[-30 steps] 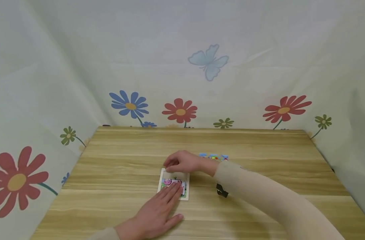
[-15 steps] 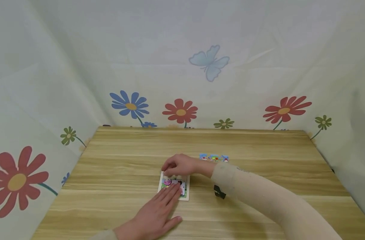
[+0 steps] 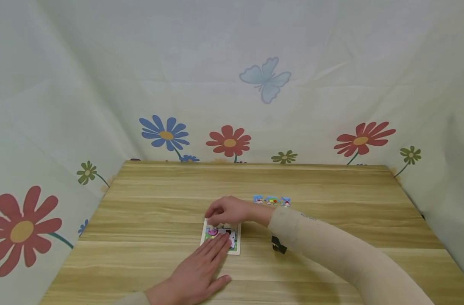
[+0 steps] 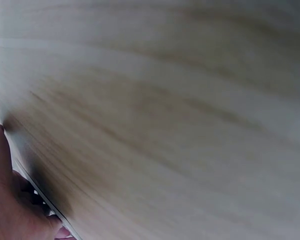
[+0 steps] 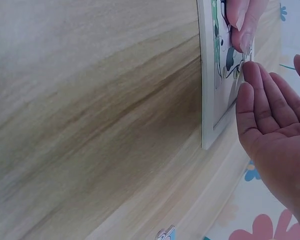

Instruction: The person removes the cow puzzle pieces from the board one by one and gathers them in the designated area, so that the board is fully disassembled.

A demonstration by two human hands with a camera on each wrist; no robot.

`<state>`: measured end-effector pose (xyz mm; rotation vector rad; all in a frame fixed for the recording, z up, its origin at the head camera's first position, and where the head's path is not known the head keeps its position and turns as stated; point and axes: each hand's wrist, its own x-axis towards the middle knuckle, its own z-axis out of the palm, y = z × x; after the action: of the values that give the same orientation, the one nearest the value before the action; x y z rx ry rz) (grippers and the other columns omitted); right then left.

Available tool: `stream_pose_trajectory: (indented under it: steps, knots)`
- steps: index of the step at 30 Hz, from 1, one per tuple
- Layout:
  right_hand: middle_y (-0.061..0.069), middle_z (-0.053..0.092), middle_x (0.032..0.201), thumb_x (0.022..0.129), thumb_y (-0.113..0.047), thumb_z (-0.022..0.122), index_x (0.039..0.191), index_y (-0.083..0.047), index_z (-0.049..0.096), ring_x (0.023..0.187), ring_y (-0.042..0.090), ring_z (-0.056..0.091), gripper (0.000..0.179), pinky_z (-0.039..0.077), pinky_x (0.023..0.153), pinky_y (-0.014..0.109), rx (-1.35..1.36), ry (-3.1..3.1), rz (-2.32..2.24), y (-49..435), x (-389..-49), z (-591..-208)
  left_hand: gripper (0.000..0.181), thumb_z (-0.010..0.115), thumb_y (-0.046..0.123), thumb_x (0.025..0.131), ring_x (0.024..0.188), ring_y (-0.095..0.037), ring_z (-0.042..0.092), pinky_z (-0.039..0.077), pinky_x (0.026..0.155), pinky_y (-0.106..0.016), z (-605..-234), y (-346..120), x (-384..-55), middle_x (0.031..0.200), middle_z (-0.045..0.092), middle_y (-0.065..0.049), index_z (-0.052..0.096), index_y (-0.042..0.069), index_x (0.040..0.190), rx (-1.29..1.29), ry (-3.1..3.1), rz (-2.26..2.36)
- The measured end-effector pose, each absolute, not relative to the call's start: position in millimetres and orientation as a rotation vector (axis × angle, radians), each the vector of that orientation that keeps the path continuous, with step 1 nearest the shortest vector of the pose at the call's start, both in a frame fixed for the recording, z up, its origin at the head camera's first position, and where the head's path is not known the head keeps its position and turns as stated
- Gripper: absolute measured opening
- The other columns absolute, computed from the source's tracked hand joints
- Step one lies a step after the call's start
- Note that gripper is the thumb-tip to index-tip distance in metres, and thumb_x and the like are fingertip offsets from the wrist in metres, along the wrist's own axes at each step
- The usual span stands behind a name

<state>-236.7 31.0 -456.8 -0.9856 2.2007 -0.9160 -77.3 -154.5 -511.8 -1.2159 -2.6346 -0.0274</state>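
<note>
A small framed jigsaw puzzle (image 3: 234, 248) with a cow and a pink snout lies on the table. My left hand (image 3: 199, 271) rests over it with straight fingers, fingertips on the cow picture and thumb out on the wood. From the far side my right hand (image 3: 232, 210) bends loosely over the puzzle's upper part, hiding much of it in the head view. In the right wrist view, the right fingers (image 5: 257, 95) reach the puzzle board beside the left fingertips, with the thumb apart from them. A bare strip of the puzzle board (image 5: 225, 102) shows there.
Several loose puzzle pieces (image 3: 272, 200) with blue parts lie in a row behind my right forearm. A black object (image 3: 279, 245) shows beneath the right sleeve. The wooden table (image 3: 159, 190) meets a flowered cloth backdrop (image 3: 312, 101) at its back and sides.
My right hand has shifted slightly toward me over the puzzle and then held nearly still, uncovering more of the loose pieces. The left hand has stayed in place on the puzzle.
</note>
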Motion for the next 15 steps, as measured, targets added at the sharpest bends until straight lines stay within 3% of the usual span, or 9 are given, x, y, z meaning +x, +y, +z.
stream_pose_trajectory:
  steps: [15]
  knots:
    - [-0.011,0.077,0.104,0.105,-0.027,0.070,0.125,-0.014,0.077,0.095,0.001,0.068,0.025,0.054,0.093,0.021,-0.945,2.178,-0.946,30.3,-236.9,-458.8,0.077,0.045,0.056,0.111,0.156,-0.032,0.039,0.040,0.123,-0.044,-511.8,-155.0,-77.8,0.168,0.041,-0.020,0.044,-0.004,0.160,-1.216,-2.666,-0.049]
